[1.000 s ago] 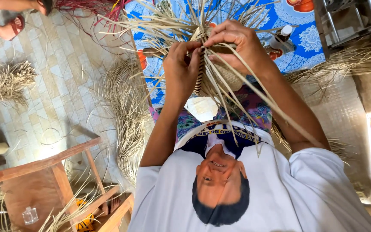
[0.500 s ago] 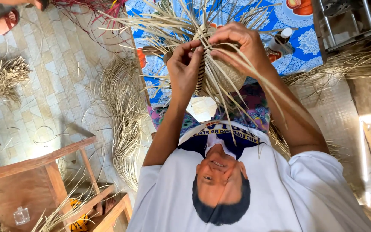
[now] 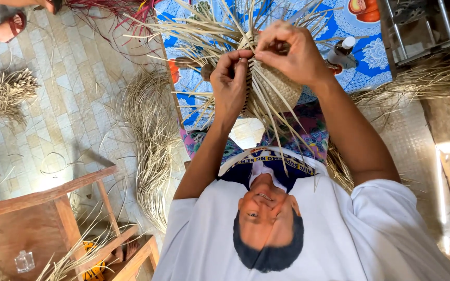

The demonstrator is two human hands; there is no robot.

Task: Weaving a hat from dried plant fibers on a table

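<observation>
Woven straw basket [image 3: 282, 89], half finished, is sitting at the twelve o'clock side of the head view, raised above a blue patterned cloth [image 3: 373, 67], with loose straw strands [image 3: 204, 36] fanning out from its rim in all directions. The person's left hand [image 3: 230, 80] is closing on the basket's rim from nine o'clock, its fingertips pinching a strand. The right hand [image 3: 294, 54] is curling over the top of the basket from about one o'clock, fingers closed tightly on more strands. The two hands are almost touching at the rim.

A small white bottle [image 3: 342, 51] is lying on the cloth just beside the right wrist, at three o'clock of the basket. A long heap of straw [image 3: 152, 140] is trailing across the tiled floor [image 3: 69, 109] at seven o'clock of the basket, and a smaller bundle [image 3: 3, 93] is lying well apart at nine o'clock. A wooden surface [image 3: 42, 195] is standing at the lower left. Another person's sandalled foot [image 3: 10, 26] is showing in the top left corner.
</observation>
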